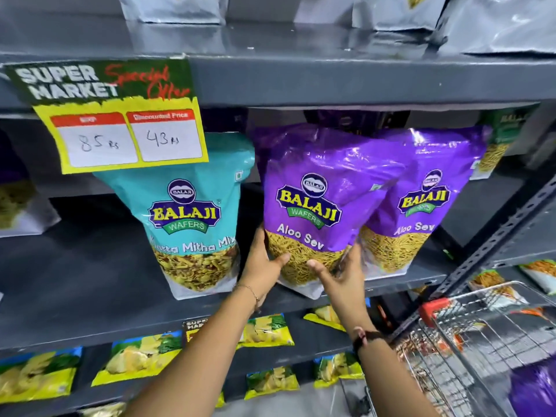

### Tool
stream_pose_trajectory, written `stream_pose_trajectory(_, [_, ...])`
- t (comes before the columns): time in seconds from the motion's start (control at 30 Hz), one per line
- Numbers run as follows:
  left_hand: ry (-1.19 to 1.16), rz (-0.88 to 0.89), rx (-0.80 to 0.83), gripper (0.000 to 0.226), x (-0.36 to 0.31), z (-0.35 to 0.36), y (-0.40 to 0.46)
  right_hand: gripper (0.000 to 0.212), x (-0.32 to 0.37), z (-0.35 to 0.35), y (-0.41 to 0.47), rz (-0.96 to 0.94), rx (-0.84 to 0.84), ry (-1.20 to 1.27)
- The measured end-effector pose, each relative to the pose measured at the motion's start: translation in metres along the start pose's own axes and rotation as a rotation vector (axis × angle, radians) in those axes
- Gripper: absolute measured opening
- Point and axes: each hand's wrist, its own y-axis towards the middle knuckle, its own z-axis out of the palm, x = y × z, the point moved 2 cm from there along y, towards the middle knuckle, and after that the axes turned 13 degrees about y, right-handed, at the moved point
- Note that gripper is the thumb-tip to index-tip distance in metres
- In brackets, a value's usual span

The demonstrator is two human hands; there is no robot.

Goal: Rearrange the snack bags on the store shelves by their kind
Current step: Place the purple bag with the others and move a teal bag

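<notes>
A: What is cut off or hard to read from the head camera?

B: The silver pouches (177, 9) at twelve o'clock lose their tops to the frame edge. The price sign (120, 115) covers the teal bag's upper left corner, and the first word on that teal Balaji bag (192, 212) is blurred. A dark pack behind the purple ones sits in shadow, its label unreadable. At five o'clock a wire shopping cart (481, 341) is smeared by motion, its contents unclear.

A: And the grip?

B: Both hands clasp the front purple Aloo Sev bag (319, 200) at its base. The left hand (264, 263) wraps its lower left edge, thumb across the clear window; the right hand (343, 275) cups the lower right corner, fingers curled behind and out of sight. The bag stands tilted at the centre of the middle shelf (90, 281), overlapping a second purple Aloo Sev bag (421, 200) at three o'clock, with the teal one just beside it at nine.

A: Materials?

B: Glossy, crinkled plastic pouches with transparent bottoms showing thin yellow strands; grey metal shelving. Flat yellow-green packets (141, 359) lie at seven o'clock.
</notes>
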Motion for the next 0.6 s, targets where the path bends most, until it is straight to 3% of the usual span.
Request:
stream_pose_trajectory(0.13, [-0.008,0.014,-0.060,0.066,0.007,0.004,-0.001,0.083,-0.005,0.005,0.001,0.027,0.013,-0.089])
stream_pose_trajectory(0.23, [0.053,0.038,-0.122,0.069,0.014,0.001,-0.005,0.091,-0.002,0.004,-0.007,-0.011,-0.103,-0.096])
stream_pose_trajectory(0.3, [0.099,0.068,-0.177,0.065,0.018,-0.005,-0.013,0.084,0.002,0.005,-0.021,-0.066,-0.233,-0.147])
stream_pose_trajectory(0.37, [0.181,0.162,-0.251,0.050,0.016,-0.016,-0.030,0.059,0.008,0.015,-0.038,-0.185,-0.299,-0.223])
stream_pose_trajectory(0.43, [0.333,0.352,-0.345,0.031,0.014,-0.035,-0.049,0.028,0.014,0.034,-0.050,-0.266,-0.196,-0.255])
stream_pose_trajectory(0.5, [0.528,0.501,-0.412,0.019,0.020,-0.060,-0.062,0.014,0.011,0.055,-0.053,-0.261,0.016,-0.274])
stream_pose_trajectory(0.6, [0.657,0.469,-0.570,0.021,0.032,-0.108,-0.068,0.029,0.000,0.088,-0.046,-0.121,0.301,-0.265])
